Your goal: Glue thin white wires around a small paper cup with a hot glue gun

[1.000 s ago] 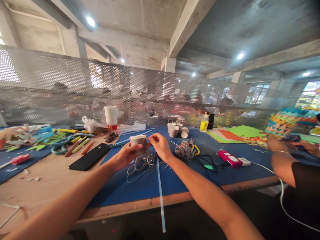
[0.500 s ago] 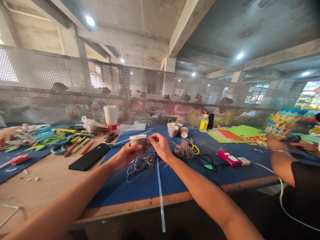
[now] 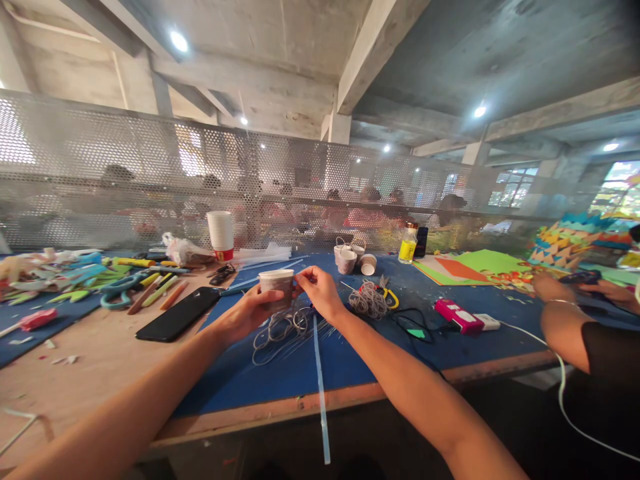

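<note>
My left hand (image 3: 250,311) is wrapped round a small paper cup (image 3: 277,288) with grey cord wound on its side, held upright over the blue mat (image 3: 240,380). At the cup's right side, my right hand (image 3: 320,291) has thumb and forefinger pinched together; what lies between them is too small to make out. Loose grey cord (image 3: 280,333) lies below the cup. A clear glue stick (image 3: 321,393) juts over the table's front edge. To the right of my right hand is a tangled bundle of cord (image 3: 369,300) beside yellow-handled scissors (image 3: 393,299).
Behind are several small cups (image 3: 347,261), a white cup stack (image 3: 221,235) and a yellow-labelled bottle (image 3: 408,244). A black phone (image 3: 177,315) lies left, a pink device (image 3: 457,316) right. Another person's arm (image 3: 563,327) reaches in at right.
</note>
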Demonstrator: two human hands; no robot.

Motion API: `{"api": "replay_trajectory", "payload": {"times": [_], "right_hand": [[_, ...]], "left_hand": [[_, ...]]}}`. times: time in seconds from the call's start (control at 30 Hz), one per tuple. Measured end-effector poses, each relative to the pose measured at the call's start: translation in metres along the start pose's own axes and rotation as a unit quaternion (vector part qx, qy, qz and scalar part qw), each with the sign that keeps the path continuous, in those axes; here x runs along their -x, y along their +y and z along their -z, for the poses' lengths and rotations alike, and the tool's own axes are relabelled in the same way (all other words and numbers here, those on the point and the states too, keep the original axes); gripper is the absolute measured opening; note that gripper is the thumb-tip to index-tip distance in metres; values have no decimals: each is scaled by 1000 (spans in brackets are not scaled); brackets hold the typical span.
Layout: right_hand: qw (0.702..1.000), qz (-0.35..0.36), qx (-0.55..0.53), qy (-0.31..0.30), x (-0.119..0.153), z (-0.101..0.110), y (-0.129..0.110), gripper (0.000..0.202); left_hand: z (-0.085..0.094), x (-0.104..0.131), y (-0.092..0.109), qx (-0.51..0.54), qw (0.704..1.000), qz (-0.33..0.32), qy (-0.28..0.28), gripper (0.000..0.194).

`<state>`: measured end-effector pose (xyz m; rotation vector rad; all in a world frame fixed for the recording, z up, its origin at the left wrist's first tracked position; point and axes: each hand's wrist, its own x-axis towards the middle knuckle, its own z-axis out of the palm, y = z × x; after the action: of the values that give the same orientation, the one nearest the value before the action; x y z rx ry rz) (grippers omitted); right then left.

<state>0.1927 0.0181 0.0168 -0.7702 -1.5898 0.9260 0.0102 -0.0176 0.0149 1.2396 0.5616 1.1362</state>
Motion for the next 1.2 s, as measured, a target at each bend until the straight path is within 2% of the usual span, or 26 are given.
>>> {"api": "replay_trajectory", "payload": {"times": [0.37, 0.7, 0.9, 1.2], "right_hand": [[1000, -15, -14, -5, -2, 0, 3, 25], [996, -46, -71, -19, -2, 0, -2, 18], [991, -69, -111, -43, -2, 2, -5, 24], [976, -112, -164, -84, -4, 6, -4, 36]], "left_hand": [[3, 0, 0, -1, 1000, 0, -10, 34], [0, 2, 3, -6, 1000, 5, -23, 35], [1, 2, 5, -11, 999, 2, -42, 34], [12, 1, -1, -20, 998, 8, -60, 35]]}}
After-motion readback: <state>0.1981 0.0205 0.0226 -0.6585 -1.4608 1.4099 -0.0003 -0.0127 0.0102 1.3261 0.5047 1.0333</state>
